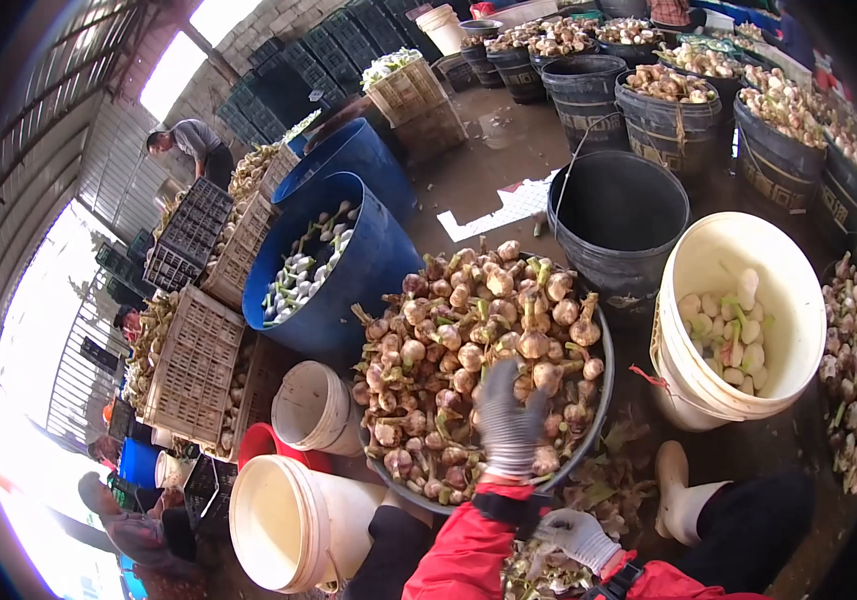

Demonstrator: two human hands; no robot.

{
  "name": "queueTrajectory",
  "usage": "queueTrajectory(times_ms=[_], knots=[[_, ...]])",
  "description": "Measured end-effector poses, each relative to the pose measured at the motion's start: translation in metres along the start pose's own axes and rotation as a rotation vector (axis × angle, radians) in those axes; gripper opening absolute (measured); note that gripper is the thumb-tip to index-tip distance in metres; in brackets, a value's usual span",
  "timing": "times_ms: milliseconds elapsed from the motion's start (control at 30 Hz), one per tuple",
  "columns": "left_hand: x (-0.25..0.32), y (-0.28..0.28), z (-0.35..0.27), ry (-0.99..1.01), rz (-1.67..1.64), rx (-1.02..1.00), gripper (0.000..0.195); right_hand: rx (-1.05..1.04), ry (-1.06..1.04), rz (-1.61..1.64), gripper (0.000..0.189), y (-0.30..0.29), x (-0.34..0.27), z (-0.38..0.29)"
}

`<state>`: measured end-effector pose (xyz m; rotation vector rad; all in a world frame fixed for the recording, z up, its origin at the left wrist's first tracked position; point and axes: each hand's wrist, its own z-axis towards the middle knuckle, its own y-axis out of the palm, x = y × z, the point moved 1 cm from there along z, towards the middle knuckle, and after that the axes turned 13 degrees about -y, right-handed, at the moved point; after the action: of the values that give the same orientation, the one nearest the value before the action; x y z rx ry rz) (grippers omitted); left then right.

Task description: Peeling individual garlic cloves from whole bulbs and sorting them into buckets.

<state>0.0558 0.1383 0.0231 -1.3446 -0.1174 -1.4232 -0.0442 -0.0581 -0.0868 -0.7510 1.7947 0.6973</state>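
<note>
A wide basin [607, 375] is heaped with garlic bulbs [466, 330] that have brown skins and short cut stems. My left hand [509, 424], in a grey ribbed glove, reaches over the near side of the heap. Its thumb stands apart from the fingers, and no bulb shows in its grip. Lower down, my right hand [577, 536] wears a pale glove and is close to my body. Whether it holds anything is hidden. Beneath it lie peeled garlic skins and trimmings [548, 571]. Right of the basin, a cream bucket [792, 330] contains white peeled garlic bulbs [728, 337].
A black bucket [620, 277] stands behind the basin. Blue barrels [353, 300], white buckets [346, 517] and crates of garlic [192, 367] line the left. Loose bulbs [856, 375] lie far right. Full black buckets [668, 127] stand behind. Other people [200, 146] are at the left.
</note>
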Motion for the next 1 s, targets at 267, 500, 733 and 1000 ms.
queueTrajectory(times_ms=[267, 500, 733, 1000], knots=[[-0.172, -0.054, 0.017, -0.551, 0.844, -0.248, 0.052, -0.034, -0.172, 0.011, 0.026, 0.003, -0.014, -0.001], [-0.117, -0.089, -0.059, -0.608, -0.071, -0.308, 0.032, 0.207, -0.416, -0.019, 0.046, 0.006, -0.023, 0.009], [-0.039, -0.107, -0.183, -0.729, -0.614, -0.418, 0.056, -0.011, -0.277, 0.206, 0.061, 0.011, -0.046, -0.007], [-0.046, -0.112, -0.23, -0.278, 0.101, -0.221, 0.069, -0.057, -0.099, 0.597, 0.048, 0.02, -0.039, -0.023]])
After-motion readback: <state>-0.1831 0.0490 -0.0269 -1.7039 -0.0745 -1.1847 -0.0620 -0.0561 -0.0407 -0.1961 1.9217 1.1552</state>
